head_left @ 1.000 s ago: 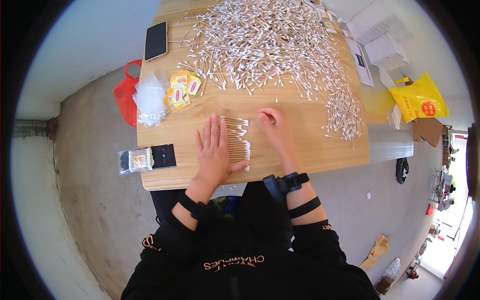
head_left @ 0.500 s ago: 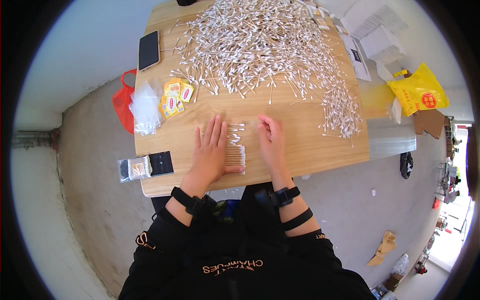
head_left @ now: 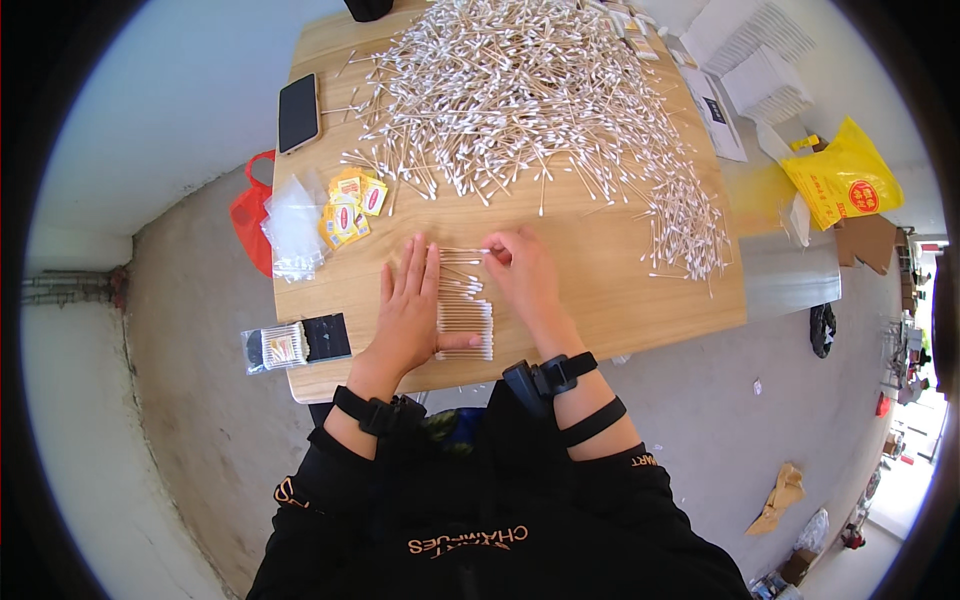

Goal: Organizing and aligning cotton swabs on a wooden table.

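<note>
A row of cotton swabs lies side by side on the wooden table in front of me, its far end looser and less even. My left hand lies flat along the row's left ends, fingers stretched away from me, its thumb reaching across the near swabs. At the far end of the row, my right hand pinches the right tip of a cotton swab between thumb and finger. Beyond both hands spreads a large heap of loose cotton swabs with white tips and pale wooden sticks.
Left on the table are a phone, clear plastic bags and yellow cards. A filled swab packet rests near the left edge, beside a dark pad. A yellow bag stands at the right.
My right hand has moved left to the row's far end and closed on a swab tip. My left hand has shifted slightly left, still flat beside the row.
</note>
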`<state>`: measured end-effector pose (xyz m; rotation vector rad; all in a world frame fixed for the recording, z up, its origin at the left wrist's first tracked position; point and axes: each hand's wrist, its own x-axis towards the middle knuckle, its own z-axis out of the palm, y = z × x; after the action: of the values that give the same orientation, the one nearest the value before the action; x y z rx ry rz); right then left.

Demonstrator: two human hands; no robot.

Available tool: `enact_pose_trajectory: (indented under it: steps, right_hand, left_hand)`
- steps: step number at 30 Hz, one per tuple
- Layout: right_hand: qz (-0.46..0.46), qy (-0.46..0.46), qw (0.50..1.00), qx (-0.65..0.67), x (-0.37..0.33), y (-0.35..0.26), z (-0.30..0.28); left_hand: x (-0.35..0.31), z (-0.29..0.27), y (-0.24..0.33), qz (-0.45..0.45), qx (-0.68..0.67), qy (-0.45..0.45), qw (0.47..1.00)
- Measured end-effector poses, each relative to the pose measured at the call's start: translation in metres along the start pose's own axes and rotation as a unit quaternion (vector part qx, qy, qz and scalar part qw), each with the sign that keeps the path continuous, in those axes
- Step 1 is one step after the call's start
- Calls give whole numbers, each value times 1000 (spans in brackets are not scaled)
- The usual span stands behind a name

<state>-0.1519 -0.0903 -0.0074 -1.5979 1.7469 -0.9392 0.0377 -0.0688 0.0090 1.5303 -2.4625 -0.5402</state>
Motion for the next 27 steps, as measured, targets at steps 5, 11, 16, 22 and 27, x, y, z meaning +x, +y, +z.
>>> enact_pose_trajectory:
  steps: [5,11,16,22,27]
  right_hand:
    - [-26,19,999,19,-8,-5,3]
    - [3,32,999,3,-2,-8,4]
    - [70,-30,997,-12,3,-12,-2]
    - [82,126,918,366,-19,3,17]
    - [33,34,925,378,-29,-26,34]
  left_hand:
    - [-4,0,-4,4,45,-15,999]
    - [-1,-7,4,-7,59,-24,998]
    - [-9,-7,1,-48,46,-11,998]
    - [-21,0,-1,-51,-17,7,999]
    - [-18,11,19,-2,-103,32,994]
